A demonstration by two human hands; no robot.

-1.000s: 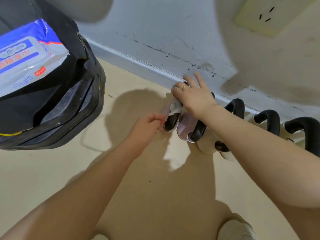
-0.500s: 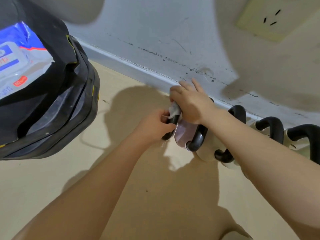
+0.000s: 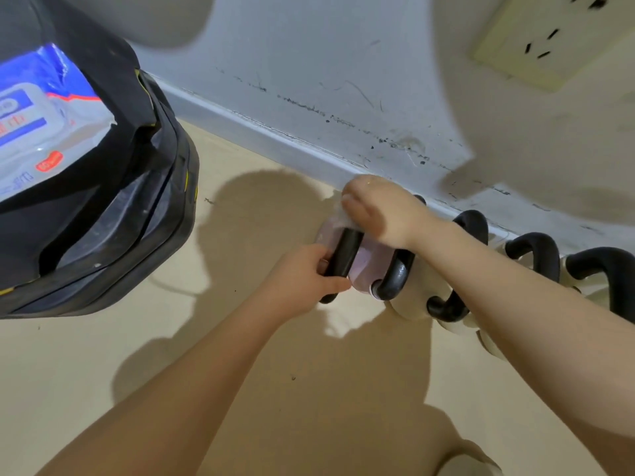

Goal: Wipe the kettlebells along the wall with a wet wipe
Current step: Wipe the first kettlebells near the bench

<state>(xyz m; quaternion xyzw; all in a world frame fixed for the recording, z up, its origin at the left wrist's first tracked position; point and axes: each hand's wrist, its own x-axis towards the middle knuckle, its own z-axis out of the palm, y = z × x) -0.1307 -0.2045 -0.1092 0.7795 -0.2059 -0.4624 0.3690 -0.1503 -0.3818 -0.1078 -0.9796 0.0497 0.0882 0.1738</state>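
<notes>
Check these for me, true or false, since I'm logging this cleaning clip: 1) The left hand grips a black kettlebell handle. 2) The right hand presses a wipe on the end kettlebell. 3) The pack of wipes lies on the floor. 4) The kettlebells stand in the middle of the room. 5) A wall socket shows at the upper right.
1) True: the left hand is closed around the black handle of the pink kettlebell.
2) True: the right hand holds the wipe on it.
3) False: the pack of wipes sits on a black bag.
4) False: they line the wall.
5) True: the socket is there.
</notes>
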